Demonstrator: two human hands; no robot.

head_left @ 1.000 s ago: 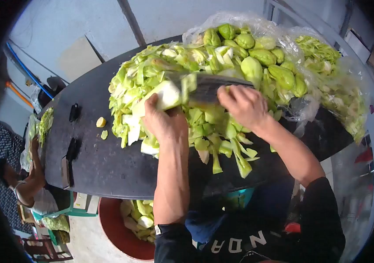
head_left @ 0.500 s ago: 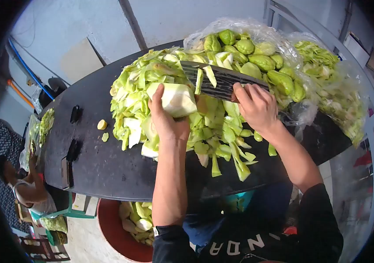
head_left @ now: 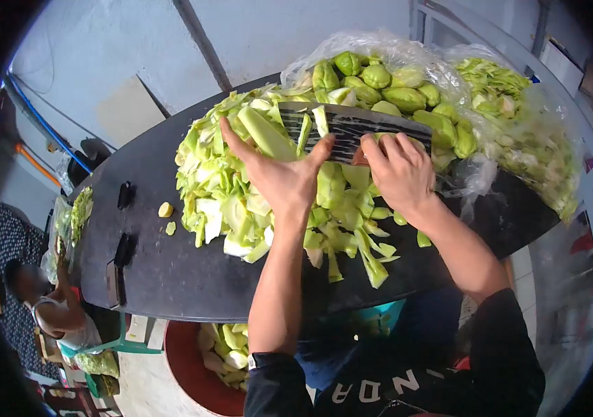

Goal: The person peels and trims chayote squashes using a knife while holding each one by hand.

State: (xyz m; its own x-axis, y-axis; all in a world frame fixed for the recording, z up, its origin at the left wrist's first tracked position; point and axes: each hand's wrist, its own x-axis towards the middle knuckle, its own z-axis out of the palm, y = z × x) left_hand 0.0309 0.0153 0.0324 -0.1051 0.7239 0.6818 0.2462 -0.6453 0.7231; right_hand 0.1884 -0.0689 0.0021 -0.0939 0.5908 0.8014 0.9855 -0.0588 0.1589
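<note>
My right hand [head_left: 401, 167] is closed around the brown handle of a cleaver [head_left: 355, 132]. Its wide dark blade points left, with slivers of green vegetable stuck to it. My left hand [head_left: 284, 179] has thumb and index finger spread wide, the thumb close to the blade's lower edge. Just beyond its palm, between those fingers, is a pale green peeled chunk [head_left: 266, 133], apparently chayote; whether the hand touches it I cannot tell. Beneath both hands lies a large heap of cut green pieces and peelings [head_left: 223, 208].
The dark oval table [head_left: 171, 278] carries a plastic bag of whole chayotes [head_left: 408, 99] and a bag of green strips [head_left: 533, 153]. Two black objects [head_left: 124, 250] lie left. A red tub [head_left: 182, 354] of pieces stands below. A seated person [head_left: 63, 316] works at far left.
My left hand has opened from its grip on the cut chunk and turned, fingers spreading. The cleaver stays in my right hand, nearly in place. The view has shifted slightly.
</note>
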